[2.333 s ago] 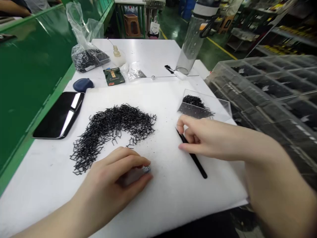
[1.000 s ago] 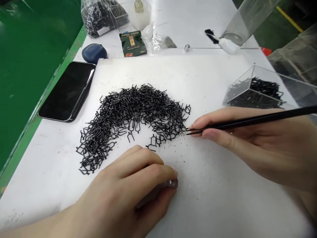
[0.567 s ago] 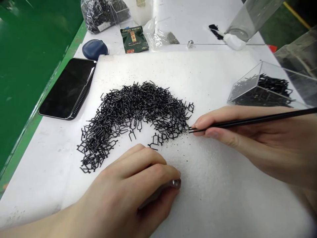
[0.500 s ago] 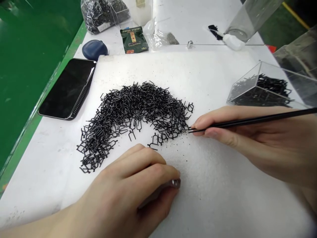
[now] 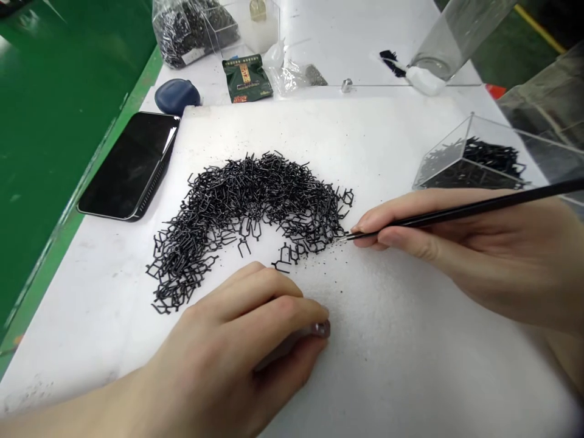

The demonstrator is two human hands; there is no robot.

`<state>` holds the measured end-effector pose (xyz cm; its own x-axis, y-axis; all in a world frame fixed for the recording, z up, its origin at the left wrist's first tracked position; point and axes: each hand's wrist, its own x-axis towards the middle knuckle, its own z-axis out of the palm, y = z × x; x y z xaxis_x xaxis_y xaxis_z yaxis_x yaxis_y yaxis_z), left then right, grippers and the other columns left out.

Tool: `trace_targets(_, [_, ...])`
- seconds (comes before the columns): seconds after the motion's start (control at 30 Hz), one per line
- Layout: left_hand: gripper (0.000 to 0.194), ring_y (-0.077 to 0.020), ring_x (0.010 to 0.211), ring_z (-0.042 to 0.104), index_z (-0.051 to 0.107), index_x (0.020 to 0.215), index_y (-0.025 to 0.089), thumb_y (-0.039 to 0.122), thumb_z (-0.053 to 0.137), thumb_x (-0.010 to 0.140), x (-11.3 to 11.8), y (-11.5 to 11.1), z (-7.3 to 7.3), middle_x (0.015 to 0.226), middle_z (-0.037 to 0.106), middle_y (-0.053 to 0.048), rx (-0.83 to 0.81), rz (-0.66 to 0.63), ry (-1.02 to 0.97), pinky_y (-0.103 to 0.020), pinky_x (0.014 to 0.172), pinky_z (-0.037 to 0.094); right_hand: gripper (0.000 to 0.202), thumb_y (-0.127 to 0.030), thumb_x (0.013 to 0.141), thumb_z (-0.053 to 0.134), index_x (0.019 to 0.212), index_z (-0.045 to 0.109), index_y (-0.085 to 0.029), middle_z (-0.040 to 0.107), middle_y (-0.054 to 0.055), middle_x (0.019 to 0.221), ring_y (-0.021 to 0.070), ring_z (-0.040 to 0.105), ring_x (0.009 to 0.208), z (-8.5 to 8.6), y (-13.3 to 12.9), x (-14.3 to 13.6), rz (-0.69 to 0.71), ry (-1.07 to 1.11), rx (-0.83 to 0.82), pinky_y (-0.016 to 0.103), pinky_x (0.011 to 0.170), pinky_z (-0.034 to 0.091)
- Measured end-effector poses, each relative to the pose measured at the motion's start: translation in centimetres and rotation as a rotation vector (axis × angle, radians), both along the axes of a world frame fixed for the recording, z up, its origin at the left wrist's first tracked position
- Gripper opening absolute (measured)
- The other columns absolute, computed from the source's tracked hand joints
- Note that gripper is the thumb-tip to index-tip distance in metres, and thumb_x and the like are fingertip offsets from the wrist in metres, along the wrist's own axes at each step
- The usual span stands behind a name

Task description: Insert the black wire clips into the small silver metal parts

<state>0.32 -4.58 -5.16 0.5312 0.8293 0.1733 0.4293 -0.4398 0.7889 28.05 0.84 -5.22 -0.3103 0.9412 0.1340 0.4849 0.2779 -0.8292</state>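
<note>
A curved heap of small black forked parts point(image 5: 255, 188) lies on a white foam sheet point(image 5: 392, 340). My right hand point(image 5: 460, 243), at the right, is closed around thin black tweezers point(image 5: 474, 210). The tweezer tips touch or nearly touch the heap's right end; whether they hold a part is too small to tell. My left hand point(image 5: 246, 340) is closed below the heap, its thumb and fingers around a small clear, shiny object point(image 5: 322, 329). Most of that object is hidden in the hand.
At the left lies a black phone point(image 5: 130, 164) beside a blue rounded object point(image 5: 177, 96). Behind the sheet are a green packet point(image 5: 247, 78) and a bag of black parts point(image 5: 187, 30). A clear box with black parts point(image 5: 479, 161) and a clear jar point(image 5: 460, 36) stand right.
The view has shifted slightly. Both hands keep their grips, and the tweezers stay at the heap's right end, with their rear end tilted a little higher.
</note>
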Motion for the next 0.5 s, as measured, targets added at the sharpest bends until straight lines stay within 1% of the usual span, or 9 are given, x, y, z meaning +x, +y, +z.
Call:
trace_targets(0.13, [0.015,-0.0100,0.084,0.066,0.080,0.106,0.020,0.008,0.075,0.098,0.2,0.1,0.4,0.092,0.075,0.002,0.094,0.036,0.060,-0.020,0.081,0.056,0.009,-0.034,0.098,0.080,0.100,0.084,-0.043,0.085,-0.009,0.101,0.0160,0.082,0.090,0.4,-0.5,-0.2,-0.032,0.035,0.011,0.026,0.077,0.071])
trace_targets(0.2, [0.013,-0.0114,0.086,0.066,0.081,0.105,0.019,0.008,0.077,0.098,0.3,0.3,0.5,0.092,0.076,0.001,0.135,0.047,0.088,-0.023,0.084,0.056,0.008,-0.037,0.098,0.080,0.100,0.083,-0.044,0.085,-0.008,0.102,0.0179,0.082,0.092,0.6,-1.1,-0.5,-0.046,0.063,0.001,0.027,0.076,0.071])
trace_targets(0.23, [0.011,-0.0119,0.087,0.066,0.081,0.104,0.018,0.009,0.077,0.098,0.4,0.3,0.4,0.091,0.076,0.001,0.145,0.043,0.092,-0.024,0.085,0.056,0.007,-0.038,0.098,0.080,0.099,0.083,-0.045,0.084,-0.007,0.102,0.0196,0.082,0.095,0.7,-1.4,-0.7,-0.030,0.062,-0.009,0.028,0.075,0.071])
trace_targets(0.3, [0.007,-0.0123,0.086,0.066,0.081,0.101,0.017,0.011,0.077,0.099,0.5,0.4,0.3,0.089,0.076,0.001,0.148,0.020,0.102,-0.025,0.086,0.056,0.008,-0.038,0.098,0.080,0.099,0.083,-0.045,0.084,-0.006,0.102,0.0225,0.082,0.097,0.8,-1.9,-0.9,0.047,0.067,-0.022,0.031,0.075,0.072])
trace_targets(0.37, [0.005,-0.0130,0.084,0.066,0.081,0.100,0.016,0.013,0.077,0.100,0.5,0.5,0.1,0.087,0.076,0.001,0.150,0.006,0.119,-0.027,0.086,0.056,0.009,-0.035,0.097,0.079,0.099,0.082,-0.044,0.084,-0.005,0.100,0.0239,0.083,0.098,0.7,-2.1,-1.0,0.142,0.085,-0.038,0.034,0.081,0.072])
trace_targets(0.43, [0.005,-0.0139,0.084,0.067,0.081,0.102,0.015,0.014,0.077,0.099,0.4,0.4,0.2,0.088,0.076,0.000,0.156,0.017,0.138,-0.028,0.086,0.056,0.012,-0.031,0.098,0.078,0.100,0.081,-0.042,0.085,-0.005,0.099,0.0243,0.083,0.099,0.6,-2.2,-1.0,0.211,0.099,-0.071,0.036,0.089,0.072])
trace_targets(0.5, [0.005,-0.0147,0.085,0.068,0.082,0.102,0.016,0.015,0.078,0.099,0.4,0.3,0.4,0.089,0.077,0.000,0.168,0.028,0.146,-0.029,0.087,0.057,0.016,-0.028,0.098,0.078,0.102,0.081,-0.042,0.085,-0.004,0.101,0.0241,0.083,0.099,0.4,-2.1,-0.9,0.265,0.086,-0.100,0.034,0.088,0.072])
